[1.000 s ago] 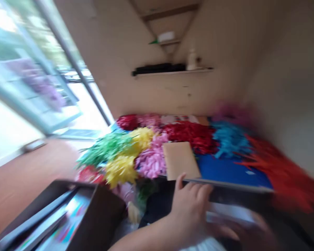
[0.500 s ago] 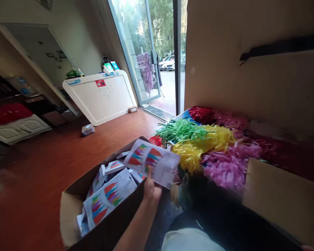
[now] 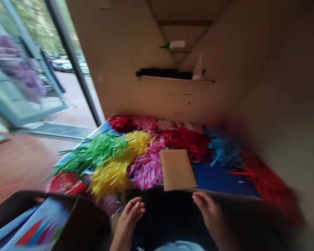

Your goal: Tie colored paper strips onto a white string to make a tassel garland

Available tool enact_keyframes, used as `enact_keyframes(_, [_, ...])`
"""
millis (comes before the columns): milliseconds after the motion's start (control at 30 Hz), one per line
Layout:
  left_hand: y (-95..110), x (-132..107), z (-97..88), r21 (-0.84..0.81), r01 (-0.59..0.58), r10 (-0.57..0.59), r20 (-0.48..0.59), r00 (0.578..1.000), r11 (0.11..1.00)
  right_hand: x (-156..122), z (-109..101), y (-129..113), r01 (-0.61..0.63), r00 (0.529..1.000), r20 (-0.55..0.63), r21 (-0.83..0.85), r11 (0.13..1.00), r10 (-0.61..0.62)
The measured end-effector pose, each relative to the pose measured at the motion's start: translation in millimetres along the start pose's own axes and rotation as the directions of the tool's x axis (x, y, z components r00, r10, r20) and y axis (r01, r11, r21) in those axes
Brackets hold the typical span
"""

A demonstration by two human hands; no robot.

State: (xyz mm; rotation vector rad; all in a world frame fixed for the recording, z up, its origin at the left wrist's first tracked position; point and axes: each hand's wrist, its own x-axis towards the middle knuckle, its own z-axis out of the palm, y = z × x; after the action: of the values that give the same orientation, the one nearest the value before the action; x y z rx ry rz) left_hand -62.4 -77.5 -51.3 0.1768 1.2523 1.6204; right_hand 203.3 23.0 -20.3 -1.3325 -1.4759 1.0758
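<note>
I have a flat, tan, rectangular cardboard piece (image 3: pixel 178 170) at twelve o'clock, lying on the blue tabletop (image 3: pixel 219 179) at its near edge. My left hand (image 3: pixel 130 217) is at seven o'clock from it, half open, fingers loosely curled with the thumb close to them. My right hand (image 3: pixel 211 213) is at five o'clock, just off the near right corner, half open too, fingers bent forward and blurred. Neither hand touches the cardboard.

Against its nine o'clock side sits a pink fringed tassel bunch (image 3: pixel 148 169); yellow fringed bunches (image 3: pixel 108 178) lie past that, then long green paper strips (image 3: pixel 96 151) at ten. Shiny dark-red fringe (image 3: pixel 187 143) lies at one, a bright-blue fringed bunch (image 3: pixel 224 150) at two, orange-red streamers (image 3: pixel 272 186) at three to four. At eight, a dark-looking open box (image 3: pixel 90 226) holds a white packet printed with coloured tassels (image 3: pixel 40 228).
</note>
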Motion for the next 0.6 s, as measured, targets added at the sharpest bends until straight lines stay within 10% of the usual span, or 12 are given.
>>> enact_keyframes(200, [-32.7, 61.5, -14.1, 0.664, -0.299, 0.190, 0.234, 0.954, 0.685, 26.6, -19.8, 17.1, 0.020, 0.999, -0.044, -0.155, 0.988, -0.027])
enact_keyframes(367, [-48.0, 113.4, -85.1, 0.869, -0.027, 0.156, -0.058, 0.986, 0.493, 5.7, -6.3, 19.3, -0.001, 0.998, 0.070, -0.118, 0.993, 0.009])
enact_keyframes(600, [-112.8, 84.5, -135.6, 0.963, 0.133, 0.023, -0.143, 0.989, 0.234, -25.0, 10.1, 44.7, -0.070, 0.967, 0.232, -0.170, 0.983, 0.109])
